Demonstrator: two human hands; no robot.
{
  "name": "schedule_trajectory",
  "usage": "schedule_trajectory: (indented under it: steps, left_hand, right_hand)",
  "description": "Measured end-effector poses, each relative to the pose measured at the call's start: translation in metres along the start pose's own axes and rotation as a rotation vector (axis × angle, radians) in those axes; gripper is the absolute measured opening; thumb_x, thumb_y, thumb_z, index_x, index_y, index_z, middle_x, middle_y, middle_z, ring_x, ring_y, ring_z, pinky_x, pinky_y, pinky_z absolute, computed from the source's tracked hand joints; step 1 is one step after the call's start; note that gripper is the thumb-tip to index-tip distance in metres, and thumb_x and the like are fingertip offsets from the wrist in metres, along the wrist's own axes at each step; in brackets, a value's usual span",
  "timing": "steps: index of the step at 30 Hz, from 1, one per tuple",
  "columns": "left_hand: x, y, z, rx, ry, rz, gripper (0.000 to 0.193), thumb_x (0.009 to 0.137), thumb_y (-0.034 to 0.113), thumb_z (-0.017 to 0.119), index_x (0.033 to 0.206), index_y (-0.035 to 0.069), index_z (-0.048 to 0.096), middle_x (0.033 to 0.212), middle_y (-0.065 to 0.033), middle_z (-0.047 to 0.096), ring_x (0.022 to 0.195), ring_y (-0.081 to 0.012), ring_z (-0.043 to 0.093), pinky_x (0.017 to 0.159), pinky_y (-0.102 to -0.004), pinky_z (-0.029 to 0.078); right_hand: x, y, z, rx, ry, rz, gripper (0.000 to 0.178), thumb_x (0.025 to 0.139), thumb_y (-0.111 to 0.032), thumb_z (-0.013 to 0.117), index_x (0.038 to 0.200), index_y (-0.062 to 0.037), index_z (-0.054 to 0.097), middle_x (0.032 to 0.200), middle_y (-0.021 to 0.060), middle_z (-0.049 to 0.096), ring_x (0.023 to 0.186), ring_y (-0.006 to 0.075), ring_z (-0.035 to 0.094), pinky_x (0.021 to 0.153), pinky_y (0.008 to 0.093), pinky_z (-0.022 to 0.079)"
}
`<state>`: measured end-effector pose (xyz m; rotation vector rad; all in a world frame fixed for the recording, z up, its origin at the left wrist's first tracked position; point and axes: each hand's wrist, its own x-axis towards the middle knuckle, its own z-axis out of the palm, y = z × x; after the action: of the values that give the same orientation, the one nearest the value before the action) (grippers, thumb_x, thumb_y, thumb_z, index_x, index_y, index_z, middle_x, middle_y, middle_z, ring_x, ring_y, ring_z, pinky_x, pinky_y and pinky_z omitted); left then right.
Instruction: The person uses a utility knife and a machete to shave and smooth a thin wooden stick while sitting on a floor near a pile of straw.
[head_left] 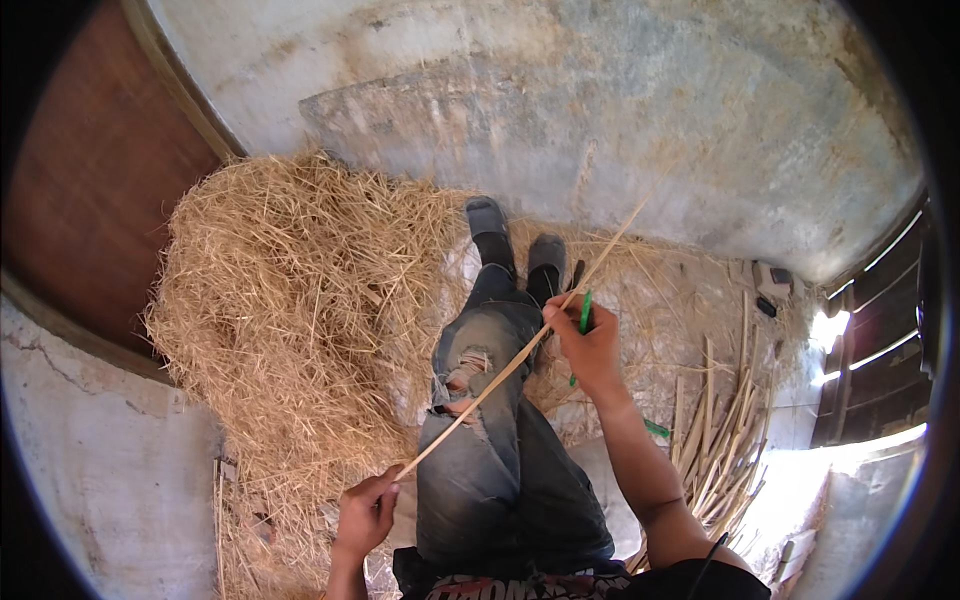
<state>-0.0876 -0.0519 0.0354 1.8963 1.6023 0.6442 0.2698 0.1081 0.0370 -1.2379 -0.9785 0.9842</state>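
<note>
A long, thin bamboo-like strip (487, 390) slants across my lap, from low on the left up toward the far wall. Its near end is pinched between thumb and fingers of my left hand (368, 512), beside my thigh. Farther along, my right hand (588, 345) closes on the same strip above my shins. A narrow green piece (585, 311) shows at the right hand's fingers; what it belongs to is partly hidden. Close to my feet, a dark slim object (578, 272) shows just past the strip; its kind is unclear. My legs in torn jeans (465, 480) stretch forward, crossed.
A big heap of straw (290, 290) fills the left side. To the right lies a bundle of long strips (725, 450), with a green piece (656, 428) beside it. A stained wall (480, 120) stands beyond my feet. A small boxy object (772, 280) sits at the far right.
</note>
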Motion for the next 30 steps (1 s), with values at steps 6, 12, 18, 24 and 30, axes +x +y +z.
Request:
schedule_trajectory:
  steps: [6, 12, 18, 24, 30]
  left_hand:
    - [-0.019, -0.008, -0.002, -0.006, 0.051, -0.072, 0.020, 0.095, 0.010, 0.069, 0.111, 0.000, 0.074, 0.066, -0.0144, 0.061, 0.053, -0.0218, 0.057, 0.053, -0.0332, 0.046]
    - [-0.015, -0.011, -0.002, 0.005, 0.065, -0.028, 0.020, 0.094, 0.009, 0.070, 0.110, 0.000, 0.075, 0.065, -0.0135, 0.061, 0.051, -0.0211, 0.056, 0.051, -0.0322, 0.044]
    - [-0.010, -0.011, -0.002, 0.044, 0.082, 0.037, 0.018, 0.093, 0.008, 0.070, 0.108, 0.000, 0.075, 0.064, -0.0137, 0.060, 0.051, -0.0228, 0.057, 0.051, -0.0334, 0.044]
    - [-0.013, -0.010, 0.000, 0.015, 0.082, 0.026, 0.016, 0.092, 0.007, 0.070, 0.105, -0.001, 0.075, 0.064, -0.0150, 0.060, 0.051, -0.0242, 0.057, 0.052, -0.0338, 0.045]
    - [-0.015, -0.010, 0.000, 0.032, 0.078, 0.017, 0.017, 0.092, 0.008, 0.070, 0.106, -0.001, 0.075, 0.063, -0.0148, 0.059, 0.051, -0.0241, 0.057, 0.052, -0.0338, 0.044]
  right_hand:
    - [-0.008, -0.008, -0.015, -0.389, -0.077, -0.125, 0.023, 0.098, -0.023, 0.068, 0.100, -0.0004, 0.067, 0.071, 0.0092, 0.064, 0.063, 0.0168, 0.060, 0.059, 0.0317, 0.044]
    - [-0.011, -0.001, -0.034, -0.561, -0.126, -0.228, 0.025, 0.104, -0.023, 0.056, 0.094, -0.0003, 0.058, 0.064, 0.0205, 0.055, 0.057, 0.0370, 0.059, 0.052, 0.0427, 0.040]
    - [-0.021, 0.006, -0.024, -0.763, -0.113, -0.272, 0.025, 0.104, -0.024, 0.058, 0.091, -0.0025, 0.057, 0.063, 0.0214, 0.057, 0.058, 0.0409, 0.060, 0.050, 0.0464, 0.041]
    - [-0.019, 0.000, -0.021, -0.692, -0.087, -0.219, 0.027, 0.104, -0.027, 0.057, 0.090, -0.0037, 0.056, 0.066, 0.0230, 0.057, 0.063, 0.0440, 0.061, 0.052, 0.0485, 0.042]
    - [-0.031, 0.018, -0.020, -0.571, -0.287, -0.243, 0.033, 0.105, -0.028, 0.057, 0.087, -0.0018, 0.052, 0.061, 0.0193, 0.051, 0.052, 0.0364, 0.052, 0.049, 0.0436, 0.037]
